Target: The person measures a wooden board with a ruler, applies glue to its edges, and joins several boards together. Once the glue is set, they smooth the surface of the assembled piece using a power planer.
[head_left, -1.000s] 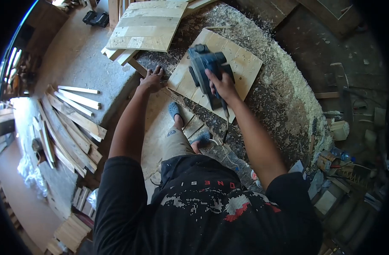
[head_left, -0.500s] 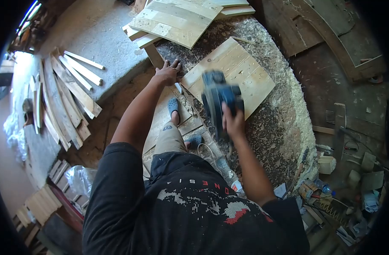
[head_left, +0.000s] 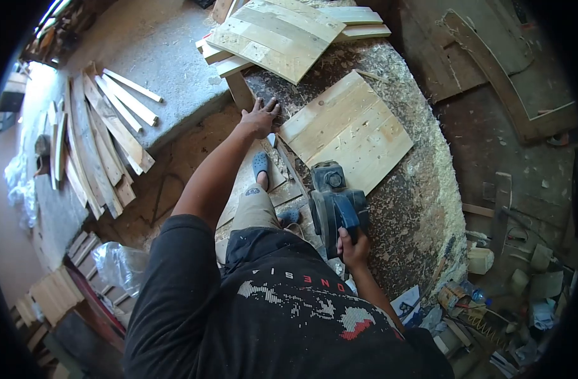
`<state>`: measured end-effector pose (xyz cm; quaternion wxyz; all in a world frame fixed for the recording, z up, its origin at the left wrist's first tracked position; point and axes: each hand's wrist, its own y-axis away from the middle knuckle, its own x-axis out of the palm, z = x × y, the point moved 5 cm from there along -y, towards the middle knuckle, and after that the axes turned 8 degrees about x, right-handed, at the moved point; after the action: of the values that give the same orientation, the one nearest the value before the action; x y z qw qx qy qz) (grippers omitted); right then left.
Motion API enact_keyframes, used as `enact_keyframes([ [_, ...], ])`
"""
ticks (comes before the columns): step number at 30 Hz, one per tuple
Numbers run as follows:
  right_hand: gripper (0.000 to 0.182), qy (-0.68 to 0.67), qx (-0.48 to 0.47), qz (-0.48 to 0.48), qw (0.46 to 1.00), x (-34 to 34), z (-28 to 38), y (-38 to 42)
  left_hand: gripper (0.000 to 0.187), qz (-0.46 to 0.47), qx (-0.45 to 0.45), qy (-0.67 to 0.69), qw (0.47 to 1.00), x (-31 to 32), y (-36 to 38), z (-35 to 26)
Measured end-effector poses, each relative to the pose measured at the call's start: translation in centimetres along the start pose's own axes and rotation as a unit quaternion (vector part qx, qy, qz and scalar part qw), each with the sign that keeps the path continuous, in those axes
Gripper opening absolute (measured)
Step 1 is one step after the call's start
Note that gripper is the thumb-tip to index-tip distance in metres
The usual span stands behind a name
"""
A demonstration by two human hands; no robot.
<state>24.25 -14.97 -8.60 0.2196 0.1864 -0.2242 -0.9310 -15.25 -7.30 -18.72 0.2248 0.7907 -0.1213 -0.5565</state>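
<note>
My right hand [head_left: 353, 247] is wrapped round the handle of a blue and black electric planer [head_left: 338, 205]. The planer is at the near edge of a square wooden panel [head_left: 358, 129] made of joined boards, with its front end close to the panel's lower corner. Wood shavings lie on the panel. My left hand [head_left: 261, 119] rests with spread fingers on the dark work surface, left of the panel's left corner, and holds nothing.
Beyond the panel, more joined panels [head_left: 279, 38] lie stacked on boards. Long wooden strips [head_left: 102, 145] fan out on the concrete ledge [head_left: 169, 60] at left. Shavings cover the work surface's right rim [head_left: 450, 189]. Clutter and a rusty can [head_left: 452, 295] stand at lower right.
My right hand has drawn the planer back toward my body, off the middle of the panel, uncovering more of it. My left hand stays beside the panel. The view has shifted slightly.
</note>
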Motion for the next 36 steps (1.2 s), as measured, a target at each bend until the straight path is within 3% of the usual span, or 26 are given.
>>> enact_keyframes([
  [2,0.028,-0.021,0.005,0.000,1.000,0.7,0.3,-1.2,0.082,0.002,-0.001,0.004,1.000,-0.2,0.0,0.0],
  [7,0.040,-0.002,-0.005,0.036,0.999,5.9,8.2,-13.4,0.083,0.011,-0.006,0.008,1.000,-0.2,0.2,0.1],
  [11,0.046,-0.033,-0.029,0.048,0.998,7.8,10.8,-16.5,0.083,0.020,-0.008,0.000,1.000,-0.4,0.1,0.4],
  [17,0.035,-0.007,-0.010,0.052,0.999,2.7,2.2,-4.9,0.083,0.017,-0.006,0.009,1.000,-0.4,0.3,0.2],
  [21,0.034,0.013,-0.016,0.018,1.000,1.7,0.5,-0.8,0.084,0.015,0.000,0.011,1.000,-0.8,0.4,-0.1],
  [29,0.050,0.079,-0.038,0.041,0.995,7.6,9.5,-14.5,0.084,0.020,-0.002,-0.007,1.000,-0.3,0.4,0.2],
  [30,0.050,0.094,-0.015,0.044,0.994,7.5,9.7,-14.8,0.084,0.024,-0.009,-0.015,1.000,-0.8,0.5,0.0],
  [32,0.050,0.076,-0.073,0.022,0.994,5.4,8.0,-13.6,0.085,-0.011,0.021,-0.016,1.000,1.7,-2.2,2.5],
  [36,0.037,0.049,-0.041,-0.055,0.996,-2.1,1.4,-5.0,0.086,-0.023,0.039,-0.008,0.999,2.6,-2.3,2.5],
])
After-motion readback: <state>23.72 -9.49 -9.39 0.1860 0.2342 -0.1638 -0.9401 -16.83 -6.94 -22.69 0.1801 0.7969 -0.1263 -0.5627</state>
